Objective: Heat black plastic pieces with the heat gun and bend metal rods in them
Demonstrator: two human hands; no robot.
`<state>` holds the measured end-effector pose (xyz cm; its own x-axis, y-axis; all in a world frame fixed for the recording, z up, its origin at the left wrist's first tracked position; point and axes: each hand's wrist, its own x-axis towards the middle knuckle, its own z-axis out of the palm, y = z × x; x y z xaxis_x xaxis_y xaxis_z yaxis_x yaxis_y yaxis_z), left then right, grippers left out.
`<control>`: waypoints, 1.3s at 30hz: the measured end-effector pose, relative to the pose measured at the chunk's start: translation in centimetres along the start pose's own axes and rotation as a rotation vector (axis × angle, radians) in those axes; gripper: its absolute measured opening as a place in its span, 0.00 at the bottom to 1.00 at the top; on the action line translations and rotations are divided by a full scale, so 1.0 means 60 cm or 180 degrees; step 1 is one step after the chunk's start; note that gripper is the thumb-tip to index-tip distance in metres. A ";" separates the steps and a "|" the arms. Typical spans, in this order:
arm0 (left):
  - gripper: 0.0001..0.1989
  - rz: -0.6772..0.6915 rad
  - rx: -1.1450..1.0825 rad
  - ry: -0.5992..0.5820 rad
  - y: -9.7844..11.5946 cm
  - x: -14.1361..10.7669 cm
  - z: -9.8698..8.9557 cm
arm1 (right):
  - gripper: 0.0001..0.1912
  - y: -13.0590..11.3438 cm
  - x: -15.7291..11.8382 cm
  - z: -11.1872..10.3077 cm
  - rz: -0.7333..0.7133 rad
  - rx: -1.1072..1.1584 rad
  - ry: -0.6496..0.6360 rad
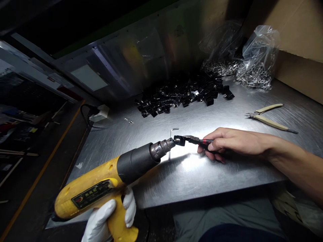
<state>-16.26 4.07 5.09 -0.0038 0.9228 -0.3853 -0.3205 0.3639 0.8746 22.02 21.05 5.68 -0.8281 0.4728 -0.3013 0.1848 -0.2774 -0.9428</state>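
My left hand, in a white glove, is wrapped round the handle of a yellow heat gun. Its metal nozzle points right and upward, close against a small black part. Bare, my right hand grips pliers with red and dark handles, and their jaws hold that black part in front of the nozzle. Whether nozzle and part touch, I cannot tell. Behind the nozzle tip an L-shaped hex key lies on the metal table.
A pile of black parts spreads along the back. Clear bags of small metal pieces stand by a cardboard box. Cutters with cream handles lie at right. Small metal pieces and a white socket box are at left.
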 end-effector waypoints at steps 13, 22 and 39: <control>0.17 0.0178 0.0023 -0.0031 0.001 0.001 0.002 | 0.16 0.002 -0.003 -0.003 0.0017 0.0170 -0.0240; 0.17 0.0066 -0.0055 -0.0208 0.001 0.001 -0.008 | 0.20 0.025 -0.006 -0.013 0.0166 0.0639 -0.0674; 0.18 -0.0013 -0.0109 -0.0269 -0.002 0.000 -0.012 | 0.22 0.031 -0.004 -0.016 0.0155 0.0798 -0.0836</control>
<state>-16.90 3.92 4.77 0.0769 0.9293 -0.3613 -0.3525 0.3644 0.8620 23.09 21.23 3.89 -0.9352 0.2321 -0.2675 0.1188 -0.5060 -0.8543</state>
